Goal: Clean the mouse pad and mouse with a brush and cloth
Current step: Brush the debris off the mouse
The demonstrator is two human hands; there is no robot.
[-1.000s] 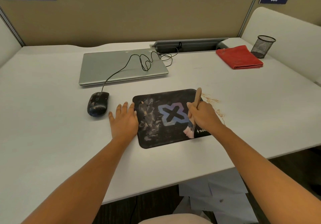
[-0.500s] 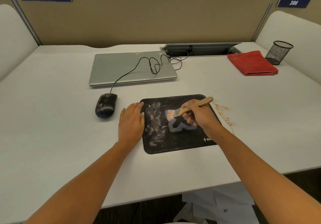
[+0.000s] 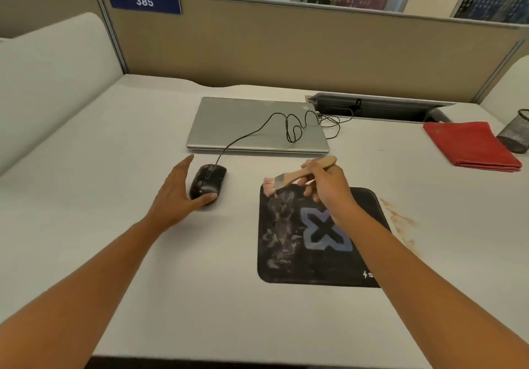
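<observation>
Head view: mouse pad (image 3: 286, 268) lettering half-hidden (right hand (image 3: 329, 189) grips brush (image 3: 297, 175)).

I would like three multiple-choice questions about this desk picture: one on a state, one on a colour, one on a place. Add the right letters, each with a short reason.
1. The laptop is:
A. open
B. closed
C. standing on its edge

2. The handle of the brush is:
A. blue
B. black
C. light wood

3. The red cloth lies:
A. on the laptop
B. on the table, beside the mesh cup
C. on the floor

Right letters:
1 B, because its lid lies flat on its base.
2 C, because the right hand grips a pale wooden handle.
3 B, because it lies folded at the far right of the table, next to the cup.
</observation>
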